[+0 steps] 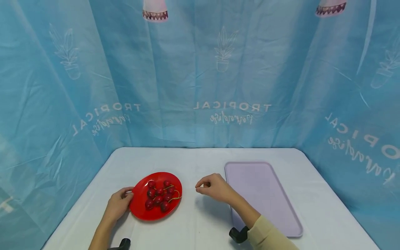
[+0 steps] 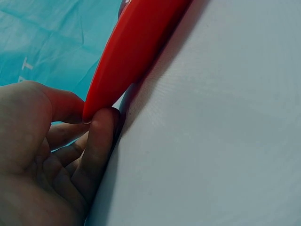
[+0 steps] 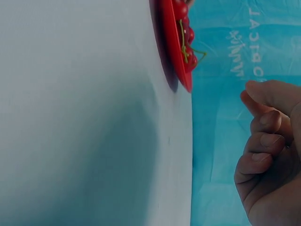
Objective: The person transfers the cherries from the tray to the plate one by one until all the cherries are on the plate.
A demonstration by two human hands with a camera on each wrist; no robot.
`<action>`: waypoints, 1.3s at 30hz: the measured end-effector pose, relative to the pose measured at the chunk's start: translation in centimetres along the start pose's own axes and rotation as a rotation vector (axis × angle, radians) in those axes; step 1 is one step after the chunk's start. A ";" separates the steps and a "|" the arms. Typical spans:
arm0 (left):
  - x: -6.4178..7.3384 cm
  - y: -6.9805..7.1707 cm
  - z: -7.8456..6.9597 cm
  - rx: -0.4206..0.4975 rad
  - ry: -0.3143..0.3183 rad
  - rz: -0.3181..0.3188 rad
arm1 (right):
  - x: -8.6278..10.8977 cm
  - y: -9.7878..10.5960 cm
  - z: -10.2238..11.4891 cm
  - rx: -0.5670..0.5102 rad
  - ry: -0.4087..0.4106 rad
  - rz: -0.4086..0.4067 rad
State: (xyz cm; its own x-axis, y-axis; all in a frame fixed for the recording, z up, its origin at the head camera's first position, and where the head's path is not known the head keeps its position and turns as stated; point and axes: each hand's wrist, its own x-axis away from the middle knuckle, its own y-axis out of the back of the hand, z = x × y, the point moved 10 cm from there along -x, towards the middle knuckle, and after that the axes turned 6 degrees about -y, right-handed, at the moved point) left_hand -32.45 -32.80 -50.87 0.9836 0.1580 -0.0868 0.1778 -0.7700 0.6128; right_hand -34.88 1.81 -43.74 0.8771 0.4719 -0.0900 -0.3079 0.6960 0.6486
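Observation:
A red plate [image 1: 142, 212] lies on the left half of the table, bearing several dark red cherries [image 1: 158, 200], some with green stems. My left hand [image 1: 117, 205] pinches the plate's left rim between thumb and fingers. In the left wrist view that rim of the plate [image 2: 134, 52] is tilted up a little off the table. To the right of the plate, my right hand [image 1: 215, 188] hovers above the table. Its fingers are curled, thumb and index tip close together, and nothing shows between them. The right wrist view shows this hand [image 3: 273, 155] apart from the cherries [image 3: 187, 47].
A pale purple rectangular tray [image 1: 259, 191] lies on the right side of the table, partly behind my right forearm. White cloth covers the table [image 1: 193, 222]. Blue printed curtains [image 1: 175, 76] stand along the back and both sides.

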 end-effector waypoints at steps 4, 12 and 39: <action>0.1 -0.1 0.0 0.021 0.017 0.014 | 0.2 0.5 -0.5 0.021 -0.004 0.011; -0.2 0.0 0.0 0.016 0.007 0.009 | 0.9 1.8 -1.7 0.066 -0.015 0.030; -0.2 0.0 0.1 0.013 0.024 -0.004 | 4.1 5.3 -4.7 0.063 -0.037 0.087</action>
State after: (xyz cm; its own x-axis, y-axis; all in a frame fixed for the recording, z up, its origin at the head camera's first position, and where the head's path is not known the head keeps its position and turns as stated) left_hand -32.66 -32.90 -50.98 0.9819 0.1757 -0.0706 0.1824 -0.7775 0.6019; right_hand -34.61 9.99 -44.27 0.8617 0.5074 -0.0039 -0.3603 0.6173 0.6994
